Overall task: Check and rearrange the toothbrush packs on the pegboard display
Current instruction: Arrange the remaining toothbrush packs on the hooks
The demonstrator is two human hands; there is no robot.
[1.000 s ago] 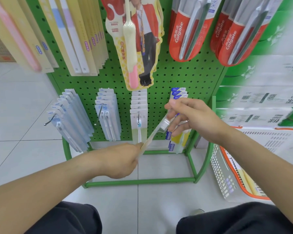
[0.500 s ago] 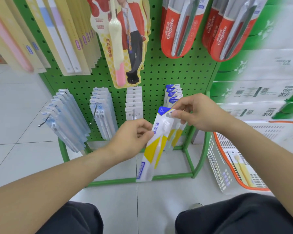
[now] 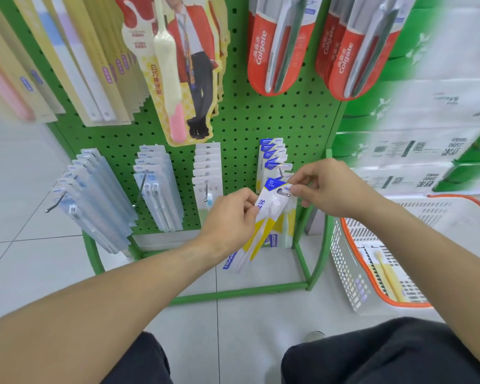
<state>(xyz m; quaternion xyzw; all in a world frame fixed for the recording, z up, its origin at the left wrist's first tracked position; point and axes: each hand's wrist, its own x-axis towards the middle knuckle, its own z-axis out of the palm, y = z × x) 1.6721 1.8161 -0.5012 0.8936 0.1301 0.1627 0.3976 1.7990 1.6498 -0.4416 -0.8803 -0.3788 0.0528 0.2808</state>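
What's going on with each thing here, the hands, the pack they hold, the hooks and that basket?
Left hand: grips the pack's middle.
Right hand: pinches the pack's top by its hang hole.
Yellow and white toothbrush pack: held tilted at the hook's tip.
Rightmost lower hook: carrying matching packs.
Basket: on the floor, holding a yellow toothbrush pack.

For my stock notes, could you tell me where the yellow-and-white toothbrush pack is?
Lower centre-right of the head view: the yellow-and-white toothbrush pack is gripped by both hands at the rightmost bottom-row hook.

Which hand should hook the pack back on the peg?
Probably the right hand: it pinches the pack by its top hole, right beside the peg. The left hand holds the pack lower down, farther from the peg.
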